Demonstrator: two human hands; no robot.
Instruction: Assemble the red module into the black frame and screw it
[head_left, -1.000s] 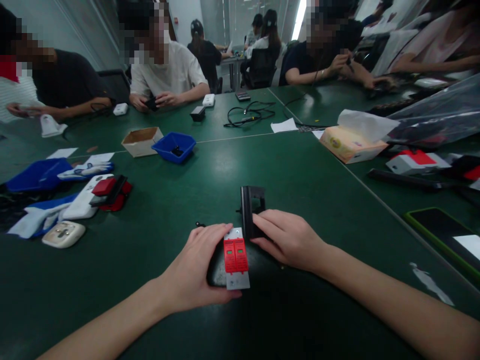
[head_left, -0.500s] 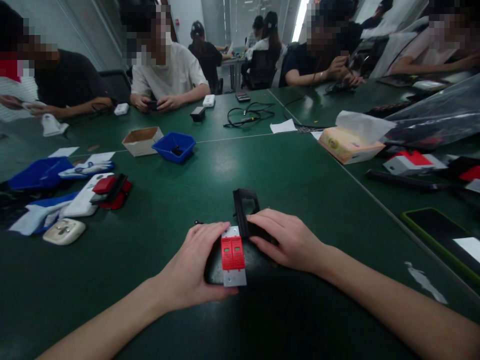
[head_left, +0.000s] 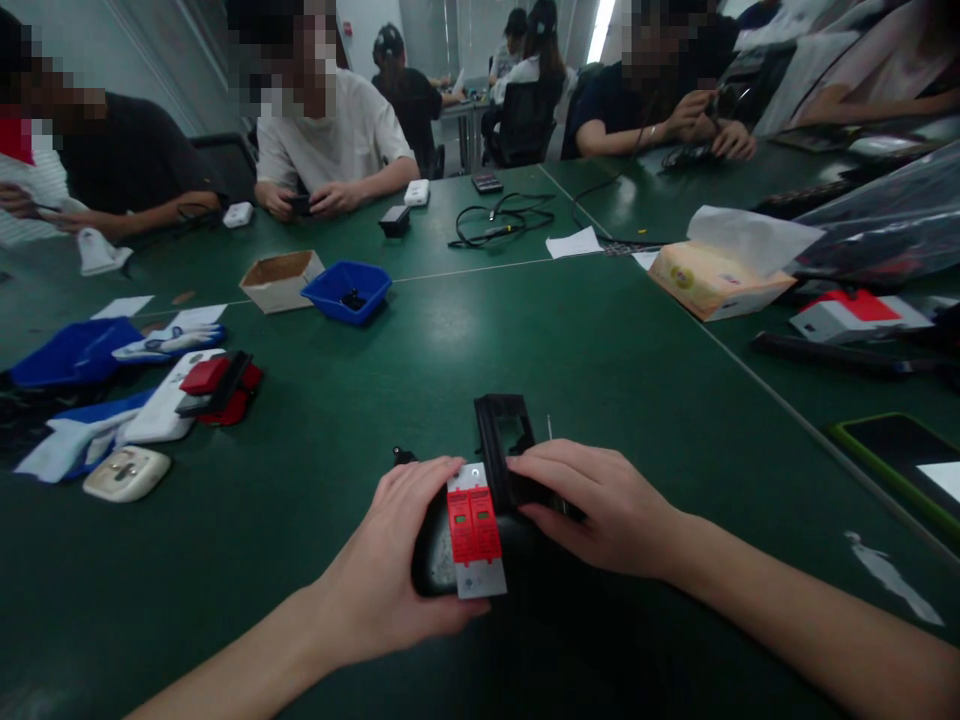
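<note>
My left hand [head_left: 401, 540] grips a grey surge protector with two red modules [head_left: 474, 526], fingers at its far end and thumb at its near end. Between the palm and the surge protector shows a dark rounded shape with a grey face; what it is I cannot tell. My right hand [head_left: 600, 500] is closed on a black plastic frame [head_left: 496, 450] with a rectangular opening, just right of the surge protector. The two pieces are very close; whether they touch I cannot tell. A thin light rod sticks up behind my right fingers. A small black part [head_left: 403, 456] lies beyond my left fingers.
At the left lie blue-and-white gloves [head_left: 97, 430], a red-and-black device [head_left: 221, 388] and a white case [head_left: 127, 474]. Further off stand a cardboard box [head_left: 281, 285] and a blue bin [head_left: 349, 295]. Tissues [head_left: 720, 275] and a green-edged phone [head_left: 885, 470] are right. People sit across.
Both hands, with the surge protector and black frame, sit slightly lower and further right in the picture. The view has shifted a little. Both grips stay much the same.
</note>
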